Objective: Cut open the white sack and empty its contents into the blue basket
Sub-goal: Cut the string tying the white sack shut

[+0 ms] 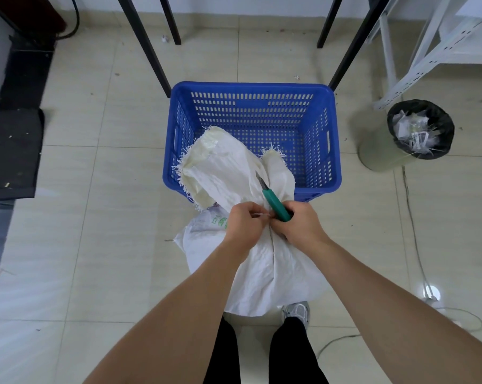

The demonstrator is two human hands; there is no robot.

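A white woven sack [264, 267] stands on the floor in front of my legs, its frayed top flopping over the near rim of the blue basket [334, 151]. The basket's slotted bottom shows nothing inside. My left hand [244, 224] pinches a thin white tie at the sack's gathered neck. My right hand [299, 223] grips a green-handled cutter [274, 202], whose blade points up and away against the sack's neck.
A round bin [384, 153] lined with a black bag holds white scraps at the right. Black table legs [151, 51] stand behind the basket. A white cable [417, 245] runs along the floor at the right. A dark mat [9, 153] lies left.
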